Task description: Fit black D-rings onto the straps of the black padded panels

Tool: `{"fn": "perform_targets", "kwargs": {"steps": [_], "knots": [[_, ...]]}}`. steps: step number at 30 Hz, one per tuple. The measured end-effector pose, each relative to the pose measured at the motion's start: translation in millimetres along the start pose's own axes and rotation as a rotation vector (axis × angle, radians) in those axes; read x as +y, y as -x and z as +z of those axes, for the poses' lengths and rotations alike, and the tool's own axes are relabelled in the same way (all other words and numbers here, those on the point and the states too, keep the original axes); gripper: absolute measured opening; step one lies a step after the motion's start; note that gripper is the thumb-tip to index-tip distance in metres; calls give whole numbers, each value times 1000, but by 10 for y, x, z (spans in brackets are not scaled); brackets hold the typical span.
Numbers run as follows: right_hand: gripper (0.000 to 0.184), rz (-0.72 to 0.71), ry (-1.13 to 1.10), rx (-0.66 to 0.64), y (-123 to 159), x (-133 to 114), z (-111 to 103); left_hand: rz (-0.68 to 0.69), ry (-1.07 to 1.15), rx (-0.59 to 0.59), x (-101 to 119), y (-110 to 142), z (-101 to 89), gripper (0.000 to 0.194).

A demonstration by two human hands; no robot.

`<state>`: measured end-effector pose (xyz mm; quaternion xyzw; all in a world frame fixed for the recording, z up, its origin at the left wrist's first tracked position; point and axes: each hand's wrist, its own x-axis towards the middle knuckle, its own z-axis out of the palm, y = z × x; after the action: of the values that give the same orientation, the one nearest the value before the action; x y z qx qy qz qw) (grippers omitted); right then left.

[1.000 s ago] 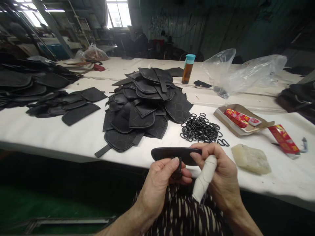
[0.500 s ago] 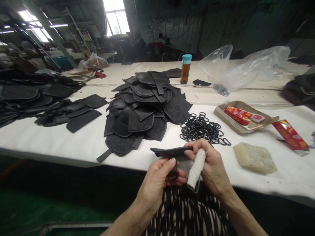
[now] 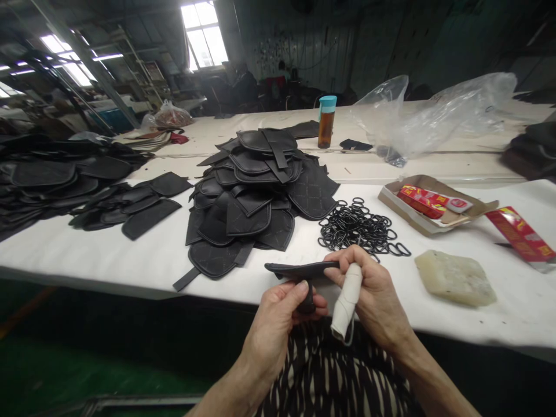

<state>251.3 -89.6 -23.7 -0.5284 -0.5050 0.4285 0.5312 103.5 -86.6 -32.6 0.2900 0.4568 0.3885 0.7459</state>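
In front of my lap, above the table's front edge, a black leather flap piece (image 3: 299, 270) is held nearly edge-on between both hands. My left hand (image 3: 282, 307) is closed, its thumb and fingers pinching the folded strap (image 3: 309, 301) that hangs below the flap. My right hand (image 3: 369, 289) grips the flap's right end with thumb and finger. It also holds a white, wrapped tool handle (image 3: 346, 301) slanting downward, with a thin loop at its lower end. The tool's working end is hidden by the fingers. Just beyond lies a heap of black metal rings (image 3: 356, 229).
A big pile of black leather flaps (image 3: 247, 202) stands ahead, with more black pieces (image 3: 143, 200) leftward. To the right are a yellowish block (image 3: 454, 278), a cardboard tray (image 3: 428, 223) and a red box (image 3: 519, 234). A bottle (image 3: 326, 124) and a plastic bag (image 3: 452, 119) stand farther back.
The strap under the flap has turned slightly in my left fingers, and its looped end shows less. The white handle has shifted a little. The view has moved slightly.
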Motion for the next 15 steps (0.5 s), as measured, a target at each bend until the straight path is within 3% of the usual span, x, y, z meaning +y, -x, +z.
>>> {"fn": "perform_targets", "kwargs": {"steps": [15], "knots": [[19,-52,69,-27,-29,54,-3,-44,36,20,58,5,25,16]]}}
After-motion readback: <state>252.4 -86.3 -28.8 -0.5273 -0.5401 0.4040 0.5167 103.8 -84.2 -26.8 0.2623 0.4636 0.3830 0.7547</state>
